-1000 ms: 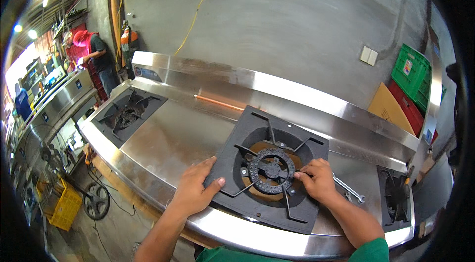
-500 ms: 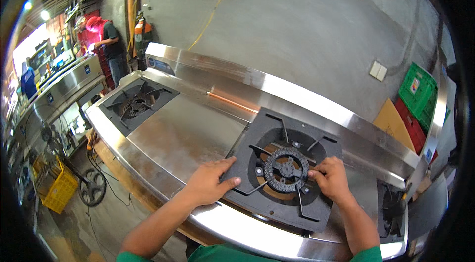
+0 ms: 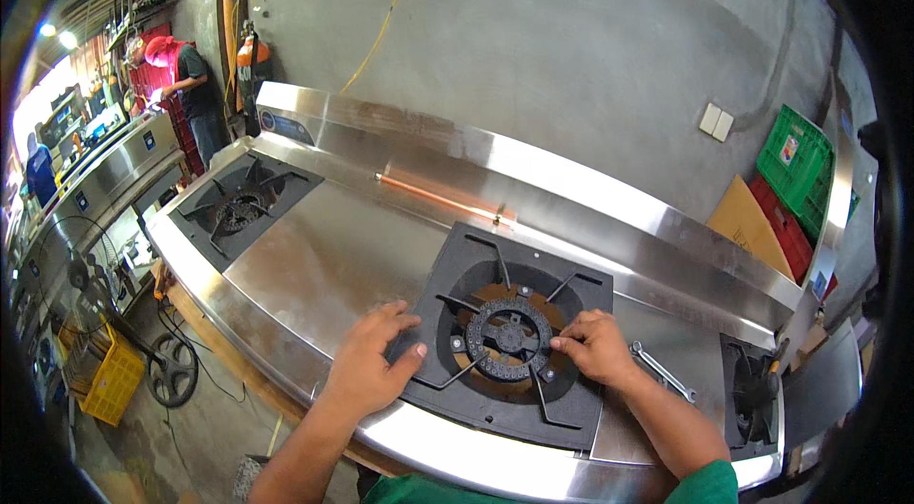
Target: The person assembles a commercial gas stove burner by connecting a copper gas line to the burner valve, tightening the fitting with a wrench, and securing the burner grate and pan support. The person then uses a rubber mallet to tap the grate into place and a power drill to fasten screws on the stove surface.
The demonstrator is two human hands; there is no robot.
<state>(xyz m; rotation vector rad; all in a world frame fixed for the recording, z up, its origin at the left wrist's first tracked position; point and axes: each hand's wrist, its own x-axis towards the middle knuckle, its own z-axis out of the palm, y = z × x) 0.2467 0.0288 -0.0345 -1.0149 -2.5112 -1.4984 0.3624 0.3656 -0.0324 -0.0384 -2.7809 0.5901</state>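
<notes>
A square black cast-iron stove grate (image 3: 457,255) with raised pot supports lies on the stainless steel stove top. In its round opening sits a dark burner ring (image 3: 510,339) with rows of holes. My left hand (image 3: 373,361) rests at the grate's left edge, its thumb and fingers apart. On the other side my right hand (image 3: 598,348) is closed, thumb and fingertips pinched at the burner ring's right rim; the exact contact is partly hidden by the fingers. A wrench (image 3: 664,373) lies on the steel just right of my right hand.
Similar black burners sit at the stove's left end (image 3: 245,207) and right end (image 3: 752,399). A copper pipe (image 3: 438,195) runs along the back, below the steel backsplash (image 3: 533,182). Green crate (image 3: 795,157) and cardboard stand at right. A person (image 3: 188,85) works at far left.
The grate has shifted and now sits flatter on the stove top, with both hands still at it. The view has moved slightly; the wrench beside my right hand has come into sight.
</notes>
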